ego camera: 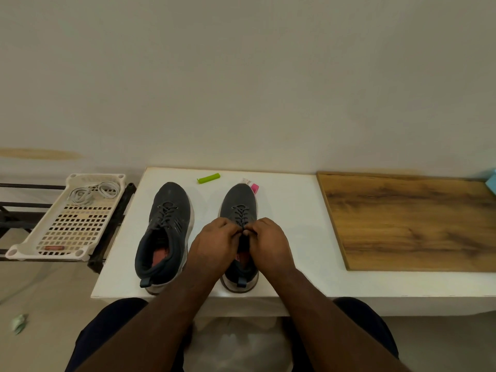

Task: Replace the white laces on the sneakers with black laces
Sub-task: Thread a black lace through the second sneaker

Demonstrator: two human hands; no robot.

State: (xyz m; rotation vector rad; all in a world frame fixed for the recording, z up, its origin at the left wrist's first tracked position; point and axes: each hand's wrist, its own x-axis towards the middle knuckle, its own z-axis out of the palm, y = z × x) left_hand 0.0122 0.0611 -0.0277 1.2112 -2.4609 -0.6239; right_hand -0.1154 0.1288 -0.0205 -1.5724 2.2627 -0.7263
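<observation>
Both sneakers stand lengthwise, toes toward the bench's (290, 210) far edge; left hand (214, 241) and right hand (268, 240) pinch the right sneaker's (240, 200) black lace (241, 214).

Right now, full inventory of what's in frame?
sneakers: 2, dark grey, side by side on the white table; left one, right one
black laces: threaded in both sneakers
white laces: coiled in the tray
tray: 1, cream, perforated, on a black rack left of the table
white table: 1
green clip: 1, behind the sneakers
pink item: 1, by right sneaker's toe
wooden board: 1, brown, on the table's right
left hand, right hand: fingers pinching the right sneaker's lace
</observation>
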